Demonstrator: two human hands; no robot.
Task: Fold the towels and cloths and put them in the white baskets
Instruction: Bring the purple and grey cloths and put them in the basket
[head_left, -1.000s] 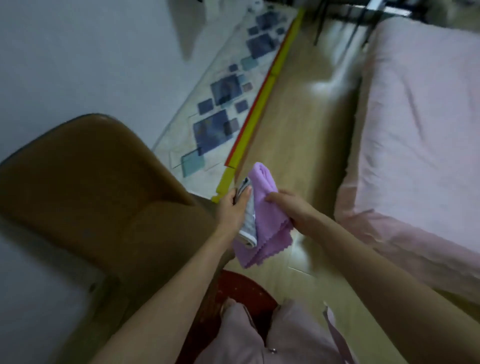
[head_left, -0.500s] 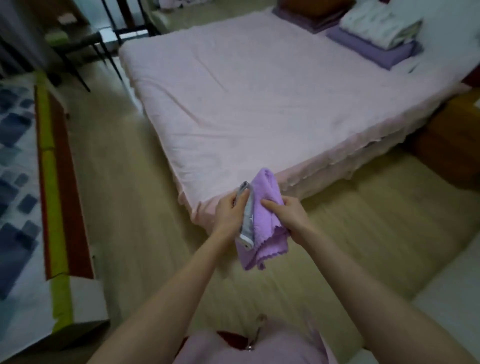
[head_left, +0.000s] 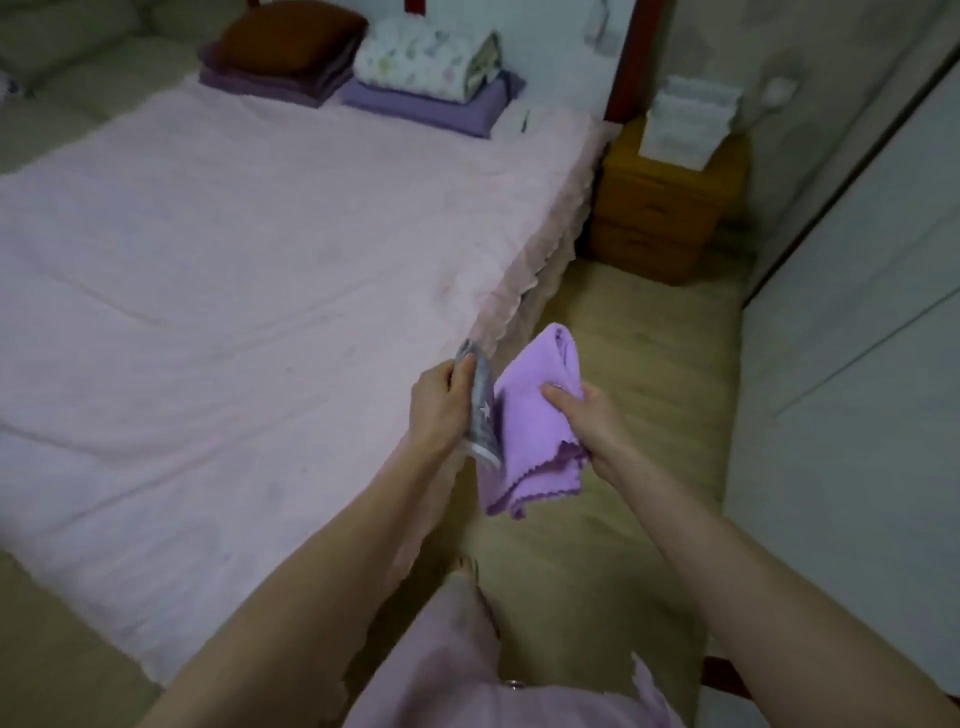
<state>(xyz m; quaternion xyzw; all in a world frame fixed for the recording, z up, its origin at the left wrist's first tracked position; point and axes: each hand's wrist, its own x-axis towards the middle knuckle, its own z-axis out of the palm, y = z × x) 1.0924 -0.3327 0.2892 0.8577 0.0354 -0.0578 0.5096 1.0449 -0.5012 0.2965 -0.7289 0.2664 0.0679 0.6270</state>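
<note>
My left hand grips a folded grey cloth with a white star on it, held upright in the air. Right beside it, my right hand holds a folded purple cloth with a scalloped edge, its lower corner hanging loose. The two cloths touch each other above the floor, close to the corner of the pink bed. A white basket stands on the orange nightstand at the far right of the bed.
Pillows and folded bedding lie at the head of the bed. A white wardrobe lines the right side, leaving a narrow strip of wooden floor between it and the bed.
The view has swung right, from a chair and rug to the bed and nightstand. Both hands keep their cloths; the purple one has shifted slightly apart from the grey one.
</note>
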